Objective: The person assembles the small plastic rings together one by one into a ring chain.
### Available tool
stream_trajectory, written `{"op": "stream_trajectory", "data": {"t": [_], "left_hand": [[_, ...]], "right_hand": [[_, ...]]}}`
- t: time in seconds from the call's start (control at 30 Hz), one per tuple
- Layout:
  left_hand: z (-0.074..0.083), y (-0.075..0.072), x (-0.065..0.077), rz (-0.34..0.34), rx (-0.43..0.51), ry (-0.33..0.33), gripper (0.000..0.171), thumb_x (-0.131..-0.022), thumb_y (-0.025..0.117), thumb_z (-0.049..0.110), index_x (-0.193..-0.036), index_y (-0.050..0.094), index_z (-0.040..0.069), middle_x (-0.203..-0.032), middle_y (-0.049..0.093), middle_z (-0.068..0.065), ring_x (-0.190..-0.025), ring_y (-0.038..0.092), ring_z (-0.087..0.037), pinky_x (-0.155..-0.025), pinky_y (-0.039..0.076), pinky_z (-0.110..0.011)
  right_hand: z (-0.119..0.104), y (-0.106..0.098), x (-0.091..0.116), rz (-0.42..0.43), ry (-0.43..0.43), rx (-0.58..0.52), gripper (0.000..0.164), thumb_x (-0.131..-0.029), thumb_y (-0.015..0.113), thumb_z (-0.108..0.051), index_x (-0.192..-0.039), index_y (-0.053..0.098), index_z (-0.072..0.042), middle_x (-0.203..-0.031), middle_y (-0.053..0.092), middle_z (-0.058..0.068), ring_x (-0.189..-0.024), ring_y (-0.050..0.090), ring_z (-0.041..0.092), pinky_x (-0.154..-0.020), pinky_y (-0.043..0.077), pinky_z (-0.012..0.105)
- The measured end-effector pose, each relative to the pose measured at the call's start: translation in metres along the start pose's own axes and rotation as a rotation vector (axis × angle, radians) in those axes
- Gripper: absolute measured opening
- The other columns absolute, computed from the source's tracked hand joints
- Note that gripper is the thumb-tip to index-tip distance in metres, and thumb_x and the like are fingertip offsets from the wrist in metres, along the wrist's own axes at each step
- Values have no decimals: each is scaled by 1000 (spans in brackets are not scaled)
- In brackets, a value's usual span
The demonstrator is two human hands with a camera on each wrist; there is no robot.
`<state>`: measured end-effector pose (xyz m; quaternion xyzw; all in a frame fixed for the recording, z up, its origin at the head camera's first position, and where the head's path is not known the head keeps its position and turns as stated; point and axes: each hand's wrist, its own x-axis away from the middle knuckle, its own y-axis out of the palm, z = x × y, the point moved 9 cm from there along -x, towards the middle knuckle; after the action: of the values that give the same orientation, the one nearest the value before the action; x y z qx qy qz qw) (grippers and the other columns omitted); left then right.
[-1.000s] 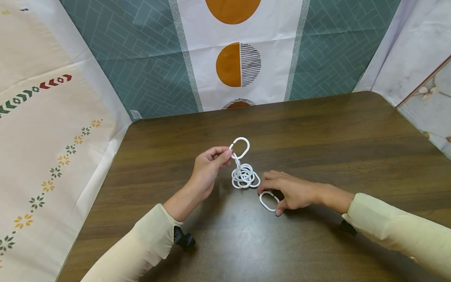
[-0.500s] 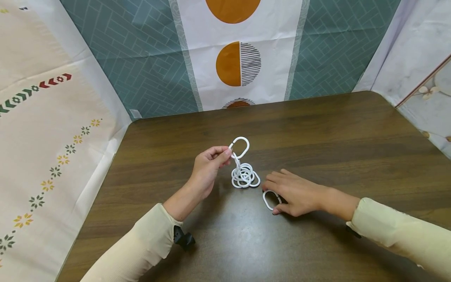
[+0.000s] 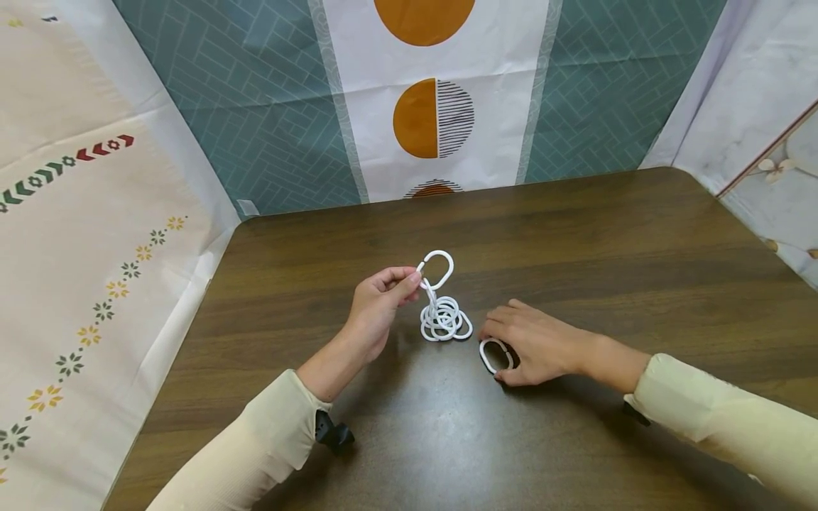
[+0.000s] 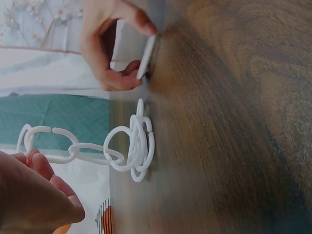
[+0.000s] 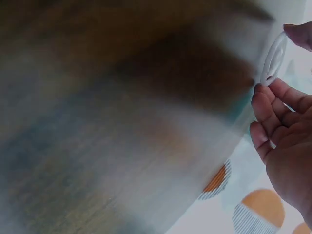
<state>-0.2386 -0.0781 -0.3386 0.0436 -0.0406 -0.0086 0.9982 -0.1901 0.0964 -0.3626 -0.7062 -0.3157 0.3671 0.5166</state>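
Observation:
In the head view my left hand [image 3: 377,309] pinches a white plastic C-shaped ring [image 3: 451,266] between thumb and fingers. From it hangs a chain of similar linked rings, whose lower part lies bunched in a pile [image 4: 139,146] on the table. To the right of that pile, my right hand [image 3: 537,348] holds a separate white ring [image 3: 483,357] between thumb and fingertips. This loose ring [image 4: 146,58] is tilted close over the tabletop in the left wrist view. Its narrow gap faces the palm side in the head view.
Both hands work above a dark brown wooden table [image 3: 307,248]. A teal and white patterned cloth [image 3: 268,121] hangs behind its far edge. An embroidered cream cloth [image 3: 83,270] borders the left side, and a marble-patterned sheet [image 3: 767,85] the right.
My right hand has shifted slightly right and away from me, and its ring has moved with it and tilted. My left hand and the chain have stayed in place.

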Motion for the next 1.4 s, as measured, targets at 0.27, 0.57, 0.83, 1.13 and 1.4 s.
{"op": "stream_trajectory", "data": {"t": [0.27,0.57,0.83,1.13,1.4], "left_hand": [[-5,2,1,-30,-28,-27,18,-89,67,6,-102,66,-5,-79,66,-1,-72,61,-14,-73,46,-25],[-8,10,2,-96,-53,-59,18,-90,66,6,-103,66,-6,-79,66,1,-75,63,-16,-85,48,-41],[-11,18,2,-164,-97,-78,20,-90,67,10,-104,67,-4,-80,65,2,-80,62,-22,-87,47,-43],[-6,18,4,-168,-109,-42,20,-91,66,9,-105,67,-5,-80,63,3,-79,59,-19,-83,49,-37],[-5,19,6,-198,-114,-38,20,-91,65,10,-106,68,-4,-84,65,0,-80,59,-18,-89,47,-44]], "right_hand": [[39,-45,-14,192,190,-384,36,-74,81,-26,-104,64,-16,-87,59,-7,-81,54,12,-78,40,34],[51,-95,-35,408,278,-613,42,-76,81,-14,-113,62,-13,-96,62,1,-87,54,18,-80,42,26],[33,-93,-59,419,213,-665,41,-78,79,-15,-115,62,-11,-100,62,2,-91,54,23,-84,41,30],[26,-76,-66,357,192,-672,41,-77,79,-17,-114,62,-12,-98,63,-2,-89,53,17,-85,40,38],[29,-78,-63,423,175,-514,43,-75,81,-19,-112,62,-12,-97,62,3,-89,50,15,-86,28,45]]}}
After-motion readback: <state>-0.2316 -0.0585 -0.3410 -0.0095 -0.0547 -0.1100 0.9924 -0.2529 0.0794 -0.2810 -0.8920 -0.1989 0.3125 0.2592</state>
